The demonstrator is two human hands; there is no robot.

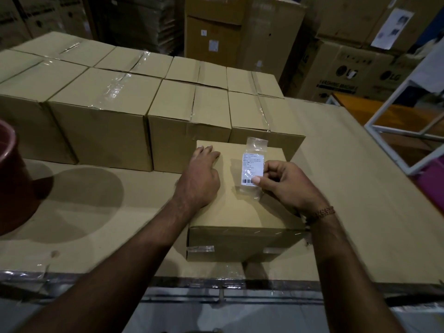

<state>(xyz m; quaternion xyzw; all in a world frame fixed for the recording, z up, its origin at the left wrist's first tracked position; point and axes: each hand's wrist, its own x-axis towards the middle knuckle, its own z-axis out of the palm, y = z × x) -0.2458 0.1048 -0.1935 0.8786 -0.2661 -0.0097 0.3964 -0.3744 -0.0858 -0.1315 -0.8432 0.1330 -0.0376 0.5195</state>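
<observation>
A small brown cardboard box stands on the cardboard-covered table right in front of me. On its top lies a white printed label under a strip of clear tape. My left hand rests flat on the box's top left, fingers stretched toward the far edge. My right hand has its fingers curled, and its thumb presses the label's lower end near the barcode.
Two rows of taped brown cartons fill the table behind the small box. A dark red round container stands at the far left. A white metal frame is at the right. Large appliance cartons stack up in the background.
</observation>
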